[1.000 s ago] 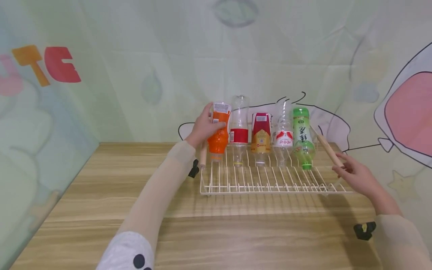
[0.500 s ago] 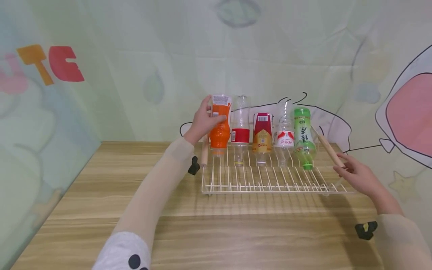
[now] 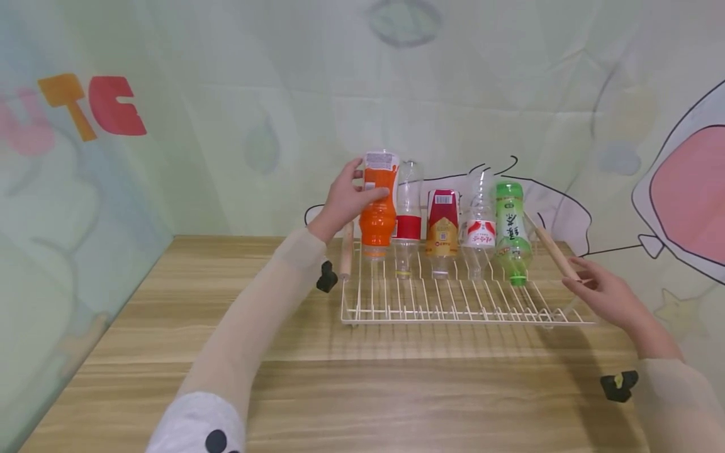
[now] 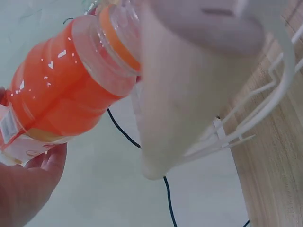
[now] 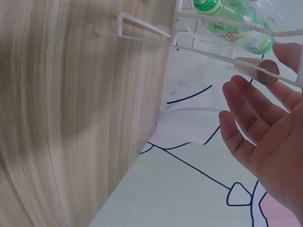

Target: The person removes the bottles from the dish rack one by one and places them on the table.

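Note:
My left hand point(image 3: 347, 200) grips an upside-down bottle of orange colour point(image 3: 377, 217), its cap end pointing down over the left part of a white wire rack point(image 3: 470, 322). In the left wrist view the orange bottle point(image 4: 61, 90) is tilted, and the rack's left wooden handle point(image 4: 184, 94) stands close in front of the camera. At the rack's other end, my right hand point(image 3: 612, 299) holds the right wooden handle point(image 3: 555, 253) between thumb and forefinger. The right wrist view shows the other fingers point(image 5: 241, 101) spread loosely below that handle's round end.
Upside down in the rack stand a clear red-labelled bottle point(image 3: 408, 227), a red-and-gold bottle point(image 3: 442, 220), a clear bottle with a red-and-white label point(image 3: 481, 234) and a green bottle point(image 3: 513, 236). The wooden table point(image 3: 396, 396) meets a printed cloth backdrop point(image 3: 255, 100) behind.
My left hand has lifted the orange bottle and shifted it slightly right, so it now overlaps the clear red-labelled bottle. The right hand stays at its handle.

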Tool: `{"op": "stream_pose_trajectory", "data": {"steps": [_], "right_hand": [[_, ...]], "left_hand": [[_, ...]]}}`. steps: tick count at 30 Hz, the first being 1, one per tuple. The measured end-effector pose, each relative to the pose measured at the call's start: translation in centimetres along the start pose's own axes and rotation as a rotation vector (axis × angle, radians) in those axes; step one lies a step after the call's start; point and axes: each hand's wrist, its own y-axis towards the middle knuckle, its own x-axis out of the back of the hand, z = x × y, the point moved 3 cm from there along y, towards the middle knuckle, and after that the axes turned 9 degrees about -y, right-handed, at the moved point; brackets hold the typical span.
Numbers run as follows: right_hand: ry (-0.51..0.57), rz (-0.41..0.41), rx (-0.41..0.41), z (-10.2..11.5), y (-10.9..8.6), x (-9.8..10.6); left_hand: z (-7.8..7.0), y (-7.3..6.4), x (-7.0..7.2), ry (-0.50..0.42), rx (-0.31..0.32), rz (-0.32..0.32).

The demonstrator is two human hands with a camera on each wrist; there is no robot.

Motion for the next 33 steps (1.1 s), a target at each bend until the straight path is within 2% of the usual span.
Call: {"op": "stream_pose_trajectory", "data": {"steps": [8,20,25,33], "right_hand": [[-0.027,-0.014,0.019,-0.1,-0.2,0.7],[-0.075,-0.07,0.036,1.2,0.0,3.1],[-0.079,-0.088,0.059,3.0,0.1,4.7],[-0.079,-0.143,0.152,7.8,0.1,7.1]], "left_hand": [[-1.8,-0.9,-0.8,0.027,-0.024,0.028],[-4.9,-2.3,-3.0,0.025,-0.04,0.138],[-5.7,-3.1,-3.9,0.028,-0.044,0.197],[-6.7,-3.9,-5.4,0.024,-0.081,0.276]]}}
